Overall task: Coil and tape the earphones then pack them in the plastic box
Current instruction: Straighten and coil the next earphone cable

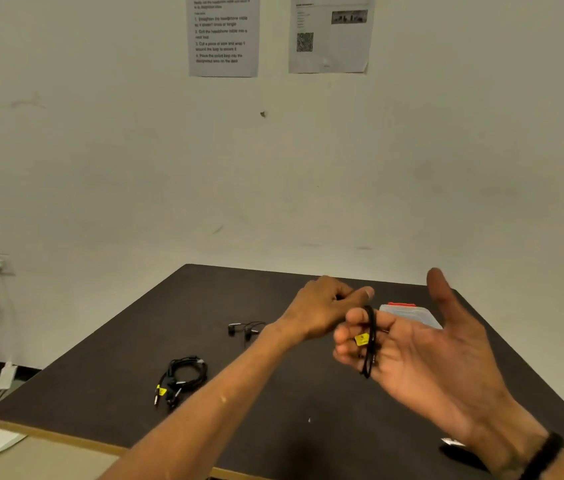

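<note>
My right hand (429, 358) is held palm up above the table, thumb out, fingers nearly straight. A black earphone cable (370, 341) with a yellow tag is looped round those fingers. My left hand (322, 306) reaches across just behind the fingertips, its fingers curled and pinching the cable's free part. The two earbuds (244, 329) of this set lie on the table to the left. The clear plastic box (412, 311) with a red clasp stands behind my right hand, partly hidden by it.
A second black earphone set (183, 375), coiled and yellow-tagged, lies on the dark table (273, 427) near its left front. Paper sheets hang on the wall behind. A black object (457, 452) lies by my right wrist.
</note>
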The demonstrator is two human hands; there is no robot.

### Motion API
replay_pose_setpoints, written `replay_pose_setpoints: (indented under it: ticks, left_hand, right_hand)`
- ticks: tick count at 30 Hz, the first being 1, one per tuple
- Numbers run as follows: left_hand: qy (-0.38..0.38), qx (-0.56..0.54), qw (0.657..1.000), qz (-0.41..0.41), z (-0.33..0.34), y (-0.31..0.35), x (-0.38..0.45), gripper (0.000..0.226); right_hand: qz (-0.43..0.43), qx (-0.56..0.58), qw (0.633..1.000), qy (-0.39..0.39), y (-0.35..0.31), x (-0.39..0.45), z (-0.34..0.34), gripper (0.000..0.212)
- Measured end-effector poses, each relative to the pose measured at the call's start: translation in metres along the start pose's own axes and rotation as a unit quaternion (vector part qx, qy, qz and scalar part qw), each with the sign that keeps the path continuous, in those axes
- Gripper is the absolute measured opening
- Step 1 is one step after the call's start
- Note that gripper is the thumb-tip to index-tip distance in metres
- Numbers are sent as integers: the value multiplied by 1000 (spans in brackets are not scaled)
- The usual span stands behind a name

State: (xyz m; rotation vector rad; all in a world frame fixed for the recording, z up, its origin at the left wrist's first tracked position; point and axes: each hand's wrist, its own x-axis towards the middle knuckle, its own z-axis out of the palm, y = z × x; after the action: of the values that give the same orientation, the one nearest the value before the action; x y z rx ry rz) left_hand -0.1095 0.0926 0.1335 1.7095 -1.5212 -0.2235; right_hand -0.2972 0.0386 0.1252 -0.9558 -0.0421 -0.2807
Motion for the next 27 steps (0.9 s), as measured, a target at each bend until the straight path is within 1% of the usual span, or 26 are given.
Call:
replay_pose_setpoints:
  ticks: [2,4,6,9,10,12,14,16,19,22,24,27]
  left_hand:
    - [-8,21,1000,-19,5,-7,-1,54]
    - [5,29,999,-32,6,-11,-3,51]
    - [21,-22,998,-49,3,-13,-3,44]
    - [16,-68,994,-86,-1,-9,-6,23]
    - [14,-86,992,-96,1,-6,-8,22]
    - [12,-98,988,-115,4,1,-11,36]
    - [5,-88,988,-128,9,8,-13,50]
    - [-8,-68,989,-130,15,15,-15,55]
    - [-14,-43,990,-133,23,26,-19,58]
    - [12,-1,992,-128,21,31,-21,56]
    - [33,47,992,-112,15,32,-21,55]
    - [52,117,988,-80,3,35,-22,55]
  right_hand:
    - [-27,3,1000,2,-5,5,8,107]
    - [-49,-10,999,11,-9,10,15,107]
    - [-66,-22,997,23,-15,15,20,106]
    - [-93,-8,995,18,-28,20,26,107]
    - [-103,-1,995,13,-32,22,28,107]
    - [-125,4,992,16,-39,26,30,107]
    - [-141,-11,989,34,-42,30,30,106]
    - [-159,-30,985,56,-43,35,30,105]
    - [-183,-73,975,103,-43,39,26,102]
    - [-197,-141,957,161,-42,40,18,97]
    - [-192,-177,947,189,-43,38,12,94]
    - [-164,-215,941,202,-45,33,4,97]
